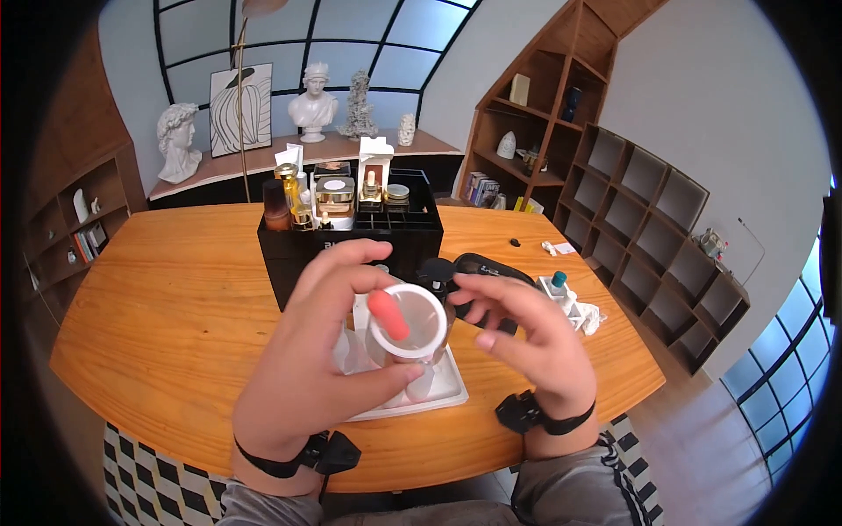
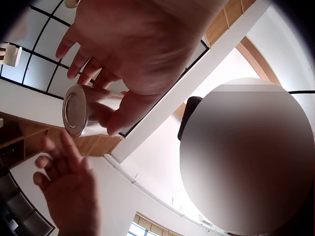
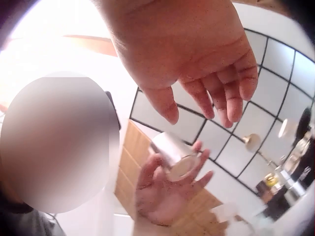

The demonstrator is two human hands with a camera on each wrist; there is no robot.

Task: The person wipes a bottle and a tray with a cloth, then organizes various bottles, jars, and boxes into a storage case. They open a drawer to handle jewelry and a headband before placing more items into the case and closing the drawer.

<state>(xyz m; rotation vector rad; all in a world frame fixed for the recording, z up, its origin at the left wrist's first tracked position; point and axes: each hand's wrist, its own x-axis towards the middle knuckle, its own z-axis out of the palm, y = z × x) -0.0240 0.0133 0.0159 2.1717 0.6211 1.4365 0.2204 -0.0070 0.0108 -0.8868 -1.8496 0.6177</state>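
In the head view my left hand grips a clear cup with a white rim between thumb and fingers, above the table. A coral-red, rounded stick-like piece shows inside the rim; its kind is unclear. From below, the left wrist view shows the cup's round base and the thumb against its side. My right hand hovers just right of the cup, fingers loosely bent and holding nothing; the right wrist view shows its palm apart from the cup. Beneath the cup lies a white tray with clear pieces, partly hidden.
A black organizer full of cosmetic bottles and jars stands behind the hands. Right of it lie a black case and a black round-topped item. A small white holder with a teal-capped bottle and crumpled white tissue are farther right.
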